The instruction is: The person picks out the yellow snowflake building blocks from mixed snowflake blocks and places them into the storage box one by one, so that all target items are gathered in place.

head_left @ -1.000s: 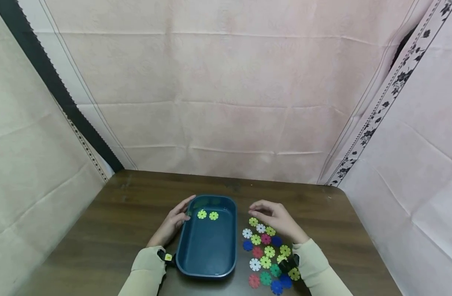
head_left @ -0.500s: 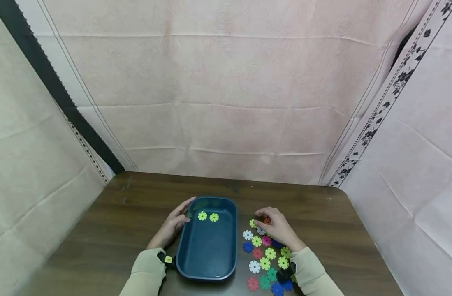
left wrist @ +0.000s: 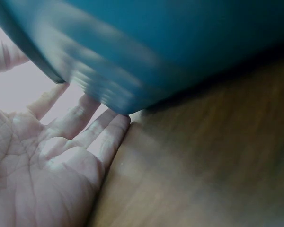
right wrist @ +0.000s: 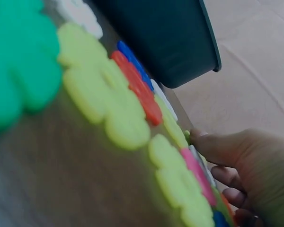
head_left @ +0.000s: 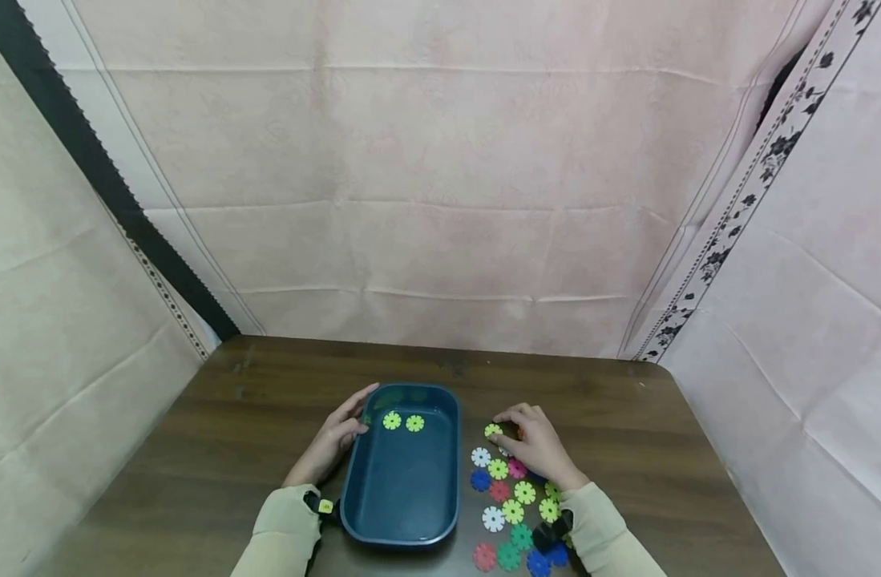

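Note:
My left hand holds the left rim of a dark blue-green rectangular tray, thumb over the edge and fingers along the outside. In the left wrist view, fingertips touch the outer wall of the tray. Two yellow-green flower-shaped discs lie inside near its far end. Right of the tray, my right hand pinches another yellow-green flower-shaped disc between thumb and fingertips at the far end of a spread of discs. The right wrist view shows the thumb at that disc's edge; most of it is hidden.
Several flower-shaped discs lie on the brown wooden table: a white disc, a blue disc, a green disc, a red disc and more yellow-green ones. Pale cloth hangs behind and at both sides.
My right hand has come down and slightly right onto the far discs, and its fingers have closed about a yellow-green one. The left hand and the tray have stayed put.

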The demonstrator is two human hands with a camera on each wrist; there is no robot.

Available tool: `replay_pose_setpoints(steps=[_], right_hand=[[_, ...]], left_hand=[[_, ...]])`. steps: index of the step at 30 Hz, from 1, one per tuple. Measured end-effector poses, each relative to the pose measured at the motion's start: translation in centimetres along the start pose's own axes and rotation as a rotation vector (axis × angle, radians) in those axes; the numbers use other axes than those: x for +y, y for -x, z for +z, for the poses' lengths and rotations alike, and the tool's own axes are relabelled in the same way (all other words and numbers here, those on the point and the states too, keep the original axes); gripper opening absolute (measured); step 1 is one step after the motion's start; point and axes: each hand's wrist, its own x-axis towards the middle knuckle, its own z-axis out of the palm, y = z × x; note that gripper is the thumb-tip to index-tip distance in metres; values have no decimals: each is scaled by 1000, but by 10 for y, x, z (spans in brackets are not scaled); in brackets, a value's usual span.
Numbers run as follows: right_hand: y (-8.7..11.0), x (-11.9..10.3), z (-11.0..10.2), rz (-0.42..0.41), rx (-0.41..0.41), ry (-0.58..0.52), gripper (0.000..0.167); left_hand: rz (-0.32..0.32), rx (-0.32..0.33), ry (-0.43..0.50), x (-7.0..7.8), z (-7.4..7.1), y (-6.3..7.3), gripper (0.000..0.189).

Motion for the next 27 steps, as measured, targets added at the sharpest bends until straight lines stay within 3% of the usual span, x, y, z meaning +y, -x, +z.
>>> replay_pose_setpoints(steps=[15, 27], right_hand=[[-1, 7, 2, 30, 24, -84, 23], [1, 4, 3, 154, 54, -180, 15]], left_hand=[[-3, 0, -16, 2, 0, -2, 69], [-3, 10, -9, 1, -1, -1, 67]])
